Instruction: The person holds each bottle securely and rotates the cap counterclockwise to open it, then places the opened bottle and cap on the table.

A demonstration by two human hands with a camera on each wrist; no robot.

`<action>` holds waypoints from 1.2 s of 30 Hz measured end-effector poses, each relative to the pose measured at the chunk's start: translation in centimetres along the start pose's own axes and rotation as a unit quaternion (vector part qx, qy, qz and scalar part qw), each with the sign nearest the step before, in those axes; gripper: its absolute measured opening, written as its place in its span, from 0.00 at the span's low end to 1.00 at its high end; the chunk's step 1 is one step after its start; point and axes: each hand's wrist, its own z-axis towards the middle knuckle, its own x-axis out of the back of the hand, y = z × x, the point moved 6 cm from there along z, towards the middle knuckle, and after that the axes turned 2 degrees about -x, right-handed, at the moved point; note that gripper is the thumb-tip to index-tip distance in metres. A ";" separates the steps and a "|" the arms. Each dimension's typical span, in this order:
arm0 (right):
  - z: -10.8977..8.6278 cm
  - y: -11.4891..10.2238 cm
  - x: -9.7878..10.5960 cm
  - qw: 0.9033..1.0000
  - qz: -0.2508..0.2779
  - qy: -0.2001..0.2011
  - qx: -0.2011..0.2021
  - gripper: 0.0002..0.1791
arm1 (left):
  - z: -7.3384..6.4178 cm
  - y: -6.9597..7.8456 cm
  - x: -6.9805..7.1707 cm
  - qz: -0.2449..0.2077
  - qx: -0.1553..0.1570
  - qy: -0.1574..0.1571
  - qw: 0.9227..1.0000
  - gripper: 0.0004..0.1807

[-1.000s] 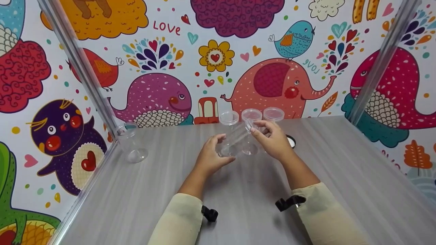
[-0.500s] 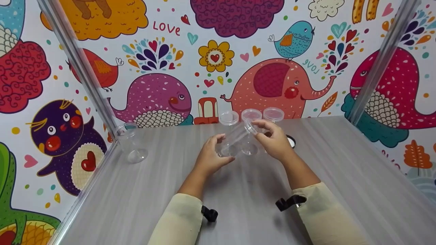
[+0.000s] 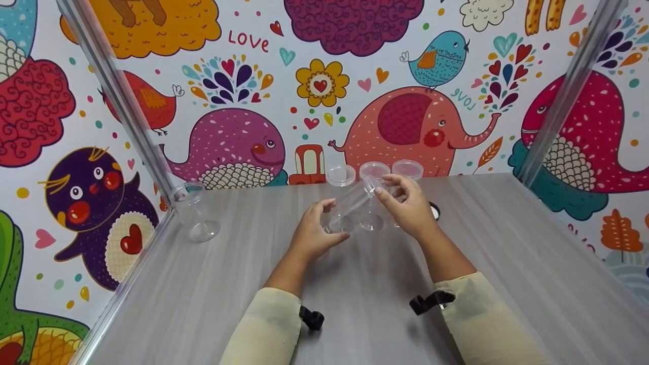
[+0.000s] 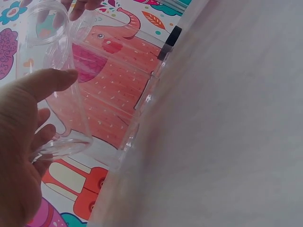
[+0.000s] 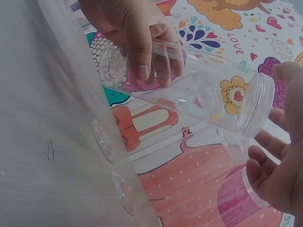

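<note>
A clear plastic jar (image 3: pixel 349 207) is held tilted above the table, its lidded end up and to the right. My left hand (image 3: pixel 313 230) grips the lower part, with thumb and fingers on opposite sides of the jar (image 5: pixel 189 101) in the right wrist view. At the upper end, my right hand (image 3: pixel 411 209) holds the clear lid (image 5: pixel 259 106) between thumb and fingers. Behind the hands stand three similar clear jars: a left one (image 3: pixel 340 176), a middle one (image 3: pixel 374 171) and a right one (image 3: pixel 407 170), partly hidden by the right hand.
Another clear jar (image 3: pixel 199 215) stands alone at the left, near the side panel. A black-rimmed disc with a white face (image 3: pixel 434 210) lies behind the right hand. Patterned panels (image 3: pixel 319 45) with metal corner posts (image 3: pixel 121 101) enclose the grey table (image 3: pixel 233 294).
The right thumb and fingers have shifted around the lid, first lower, now back up. The left hand and the tilted jar stay almost in place.
</note>
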 end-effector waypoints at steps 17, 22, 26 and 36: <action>-0.2 0.1 -0.4 0.999 0.042 -0.022 0.008 0.19 | 0.0 -0.2 0.0 -0.012 0.001 0.004 1.000 0.48; -0.3 -0.1 -0.3 0.998 0.060 -0.033 0.014 0.20 | 0.1 -0.2 -0.1 -0.016 0.000 0.002 1.000 0.47; -0.3 -0.3 -0.3 0.997 0.069 -0.037 0.027 0.21 | 0.1 -0.2 0.0 -0.011 -0.003 0.002 1.000 0.47; -0.1 -0.3 -0.3 0.998 0.052 -0.019 0.031 0.19 | 0.0 -0.1 0.0 -0.009 0.000 0.003 1.000 0.47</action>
